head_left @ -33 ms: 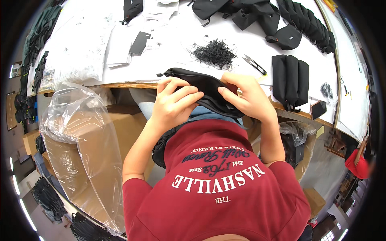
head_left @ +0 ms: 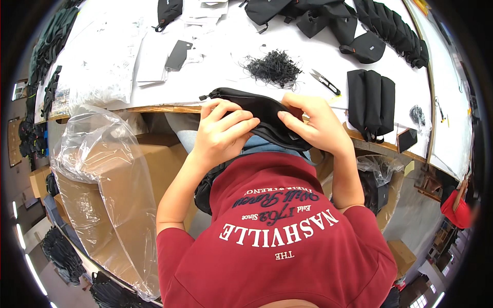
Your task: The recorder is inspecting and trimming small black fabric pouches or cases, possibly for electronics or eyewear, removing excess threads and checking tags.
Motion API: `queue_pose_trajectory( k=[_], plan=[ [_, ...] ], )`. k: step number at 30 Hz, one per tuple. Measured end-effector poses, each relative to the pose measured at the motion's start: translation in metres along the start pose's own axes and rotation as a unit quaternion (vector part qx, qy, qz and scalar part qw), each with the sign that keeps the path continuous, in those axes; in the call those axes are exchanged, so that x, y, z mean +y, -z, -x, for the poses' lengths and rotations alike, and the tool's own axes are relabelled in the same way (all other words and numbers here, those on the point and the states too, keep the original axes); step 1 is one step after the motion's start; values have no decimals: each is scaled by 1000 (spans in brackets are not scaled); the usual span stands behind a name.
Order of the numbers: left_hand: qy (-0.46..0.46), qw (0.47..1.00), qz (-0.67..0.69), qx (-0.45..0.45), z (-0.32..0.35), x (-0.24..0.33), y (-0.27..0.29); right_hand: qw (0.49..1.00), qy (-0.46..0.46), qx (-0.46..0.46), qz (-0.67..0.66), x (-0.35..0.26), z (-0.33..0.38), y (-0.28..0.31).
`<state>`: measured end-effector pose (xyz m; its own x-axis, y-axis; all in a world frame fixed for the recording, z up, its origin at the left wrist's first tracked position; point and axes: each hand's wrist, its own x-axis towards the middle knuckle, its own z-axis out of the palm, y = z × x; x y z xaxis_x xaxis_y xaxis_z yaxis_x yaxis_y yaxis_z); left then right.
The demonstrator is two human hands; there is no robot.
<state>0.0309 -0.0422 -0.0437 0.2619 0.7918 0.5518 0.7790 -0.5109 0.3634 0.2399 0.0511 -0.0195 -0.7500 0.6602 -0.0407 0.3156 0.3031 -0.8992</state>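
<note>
Hands meet at the table's near edge: left hand (head_left: 222,131) and right hand (head_left: 316,126) both pinch a black zippered pouch (head_left: 257,110) held over the lap. Trimming looks partly done: a heap of cut black threads (head_left: 272,66) and thread snips (head_left: 326,82) lie beyond, finished pouches (head_left: 371,102) stacked right.

Left hand (head_left: 222,134) and right hand (head_left: 314,126) gripping a black zippered pouch (head_left: 257,110) at white table (head_left: 215,77) edge; loose black threads (head_left: 272,66) and snips (head_left: 325,82) beyond.
</note>
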Motion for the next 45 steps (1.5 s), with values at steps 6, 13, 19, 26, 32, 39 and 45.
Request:
queue_pose_trajectory(
  k=[6,13,19,26,32,39,45],
  plan=[
    [-4,999,29,-33,5,10,5,998,12,41,38,3,-2,-7],
    [50,993,51,-90,4,6,9,999,24,14,43,1,-4,-6],
    [41,995,46,-83,6,3,8,997,56,17,51,2,-5,-8],
    [53,992,59,-95,5,3,11,998,52,2,43,6,-6,-12],
    [103,982,101,-125,5,8,14,997,51,-8,63,3,-4,-11],
    [25,994,59,-94,12,1,17,988,103,23,114,-12,3,-15],
    [-2,997,24,-75,10,0,13,988,104,12,115,-11,4,-14]
  ],
)
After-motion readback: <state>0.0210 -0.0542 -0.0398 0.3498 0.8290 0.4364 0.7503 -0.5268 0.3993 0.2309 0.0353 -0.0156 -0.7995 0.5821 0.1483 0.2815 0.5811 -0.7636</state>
